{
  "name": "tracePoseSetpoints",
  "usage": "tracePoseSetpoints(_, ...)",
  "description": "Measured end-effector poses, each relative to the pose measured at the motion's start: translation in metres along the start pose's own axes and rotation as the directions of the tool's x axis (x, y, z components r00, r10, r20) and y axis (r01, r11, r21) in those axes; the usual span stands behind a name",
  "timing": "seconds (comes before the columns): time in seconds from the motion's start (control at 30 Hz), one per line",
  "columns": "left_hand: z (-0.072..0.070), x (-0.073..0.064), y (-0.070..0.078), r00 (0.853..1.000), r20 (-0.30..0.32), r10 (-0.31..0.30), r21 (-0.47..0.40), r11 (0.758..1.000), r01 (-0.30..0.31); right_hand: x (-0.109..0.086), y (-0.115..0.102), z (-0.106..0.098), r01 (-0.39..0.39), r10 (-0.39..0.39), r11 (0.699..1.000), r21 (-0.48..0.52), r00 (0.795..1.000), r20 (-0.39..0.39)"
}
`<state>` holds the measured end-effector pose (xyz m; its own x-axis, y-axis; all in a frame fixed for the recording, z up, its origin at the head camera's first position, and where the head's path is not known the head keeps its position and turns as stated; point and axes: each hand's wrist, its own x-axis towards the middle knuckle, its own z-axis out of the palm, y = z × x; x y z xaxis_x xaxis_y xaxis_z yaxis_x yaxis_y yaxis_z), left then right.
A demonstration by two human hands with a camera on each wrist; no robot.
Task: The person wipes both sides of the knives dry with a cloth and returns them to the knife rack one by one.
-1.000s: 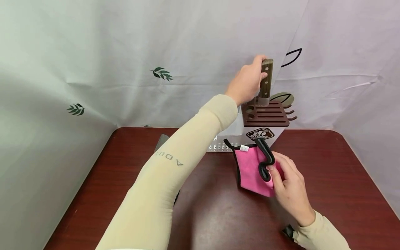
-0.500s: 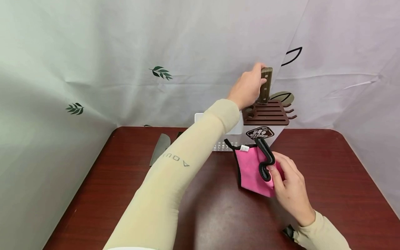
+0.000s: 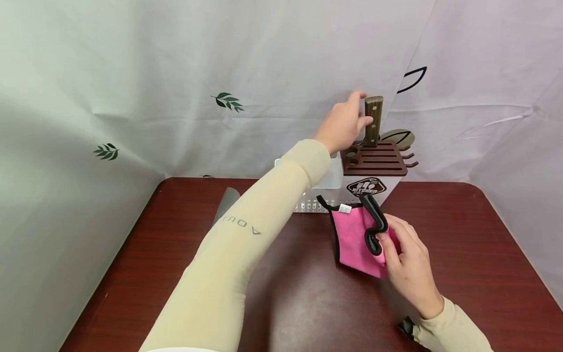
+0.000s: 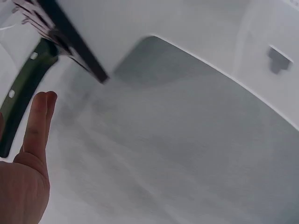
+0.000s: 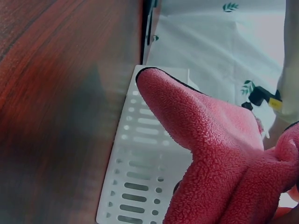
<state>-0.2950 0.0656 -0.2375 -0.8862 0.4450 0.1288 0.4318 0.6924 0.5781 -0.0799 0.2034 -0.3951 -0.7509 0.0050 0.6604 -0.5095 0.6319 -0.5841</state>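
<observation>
A knife stands upright in the brown slotted top of a white knife holder (image 3: 380, 168), its blade hidden inside. Its wooden handle (image 3: 374, 108) has silver rivets. Beside the handle is my left hand (image 3: 339, 126), its fingers loosened and partly extended; the thumb tip overlaps the handle in the head view. In the left wrist view the fingers (image 4: 37, 126) lie straight alongside the knife handle (image 4: 25, 88). My right hand (image 3: 409, 264) pinches a folded pink cloth (image 3: 352, 237) with black edging and a white tag, in front of the holder. Fuzzy pile shows on the cloth (image 5: 205, 135) in the right wrist view.
Hooks (image 3: 411, 157) stick out from the holder's right side. A white bin (image 3: 331, 182) with a perforated base adjoins its left. Another blade (image 3: 227, 201) lies on the table to the left, partly behind my sleeve. A fabric wall (image 3: 176, 88) rises behind the table.
The knife has sunk lower into the holder's slot. My left hand has since loosened from the handle and shifted slightly left. The right hand and cloth have stayed put.
</observation>
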Motion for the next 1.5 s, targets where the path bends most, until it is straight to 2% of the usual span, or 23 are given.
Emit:
tracePoseSetpoints(0.2, -0.011, -0.014, -0.026, 0.998, -0.057, 0.032, -0.033, 0.999, -0.034, 0.000, 0.001, -0.002, -0.006, 0.006, 1.000, -0.009, 1.000, -0.005)
tracePoseSetpoints(0.33, -0.018, -0.026, -0.044, 0.993, -0.119, 0.019, -0.057, 0.998, -0.026, 0.001, 0.002, -0.002, -0.003, 0.003, 1.000, -0.004, 1.000, -0.005)
tracePoseSetpoints(0.5, -0.028, -0.046, -0.069, 0.973, -0.232, 0.018, -0.096, 0.995, -0.041, 0.001, 0.003, -0.002, 0.002, -0.002, 1.000, -0.001, 1.000, -0.005)
tracePoseSetpoints(0.63, -0.037, -0.065, -0.093, 0.956, -0.293, 0.006, -0.108, 0.993, -0.040, 0.001, 0.004, -0.002, 0.002, -0.002, 1.000, -0.001, 1.000, -0.003)
tracePoseSetpoints(0.7, -0.042, -0.075, -0.106, 0.952, -0.305, -0.021, -0.115, 0.993, -0.015, 0.000, 0.004, -0.002, 0.001, -0.001, 1.000, -0.001, 1.000, -0.004)
tracePoseSetpoints(0.8, -0.049, -0.089, -0.125, 0.949, -0.309, -0.065, -0.129, 0.991, 0.026, 0.000, 0.004, -0.003, -0.006, 0.006, 1.000, -0.004, 1.000, -0.003)
tracePoseSetpoints(0.87, -0.052, -0.100, -0.136, 0.952, -0.293, -0.093, -0.145, 0.988, 0.052, -0.001, 0.005, -0.004, -0.011, 0.011, 1.000, -0.006, 1.000, -0.002)
tracePoseSetpoints(0.97, -0.056, -0.119, -0.149, 0.960, -0.241, -0.142, -0.159, 0.982, 0.105, -0.001, 0.005, -0.004, -0.014, 0.014, 1.000, -0.005, 1.000, -0.005)
tracePoseSetpoints(1.07, -0.059, -0.141, -0.159, 0.962, -0.188, -0.196, -0.122, 0.977, 0.175, -0.002, 0.005, -0.005, -0.011, 0.011, 1.000, 0.000, 1.000, -0.015)
tracePoseSetpoints(1.23, -0.057, -0.180, -0.177, 0.945, -0.157, -0.288, -0.024, 0.957, 0.288, -0.002, 0.005, -0.007, -0.012, 0.012, 1.000, 0.001, 1.000, -0.018)
tracePoseSetpoints(1.5, -0.039, -0.238, -0.205, 0.927, -0.143, -0.347, 0.032, 0.935, 0.355, -0.002, 0.005, -0.006, -0.018, 0.018, 1.000, 0.005, 1.000, -0.019)
